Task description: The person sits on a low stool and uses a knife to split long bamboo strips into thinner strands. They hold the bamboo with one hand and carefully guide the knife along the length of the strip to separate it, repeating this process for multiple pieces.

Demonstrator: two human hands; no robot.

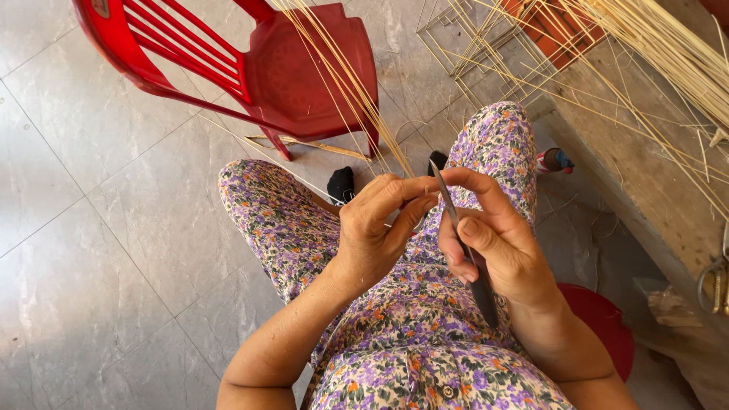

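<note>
Knife (463, 243) clasped in right hand (493, 243), blade up; thin cane strips (357, 99) pinched in closed left hand (376, 231), above red chair (304, 68).

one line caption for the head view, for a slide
Seated person's right hand holds a knife against a thin bamboo strip pinched by the left hand, red plastic chair ahead.

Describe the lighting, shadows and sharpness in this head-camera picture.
Head view: bright daylight on the tiled floor, with no harsh glare; the red chair casts a soft shadow beneath; both hands, left and right, and the knife are sharp; wide-lens bending shows toward the edges.
</note>
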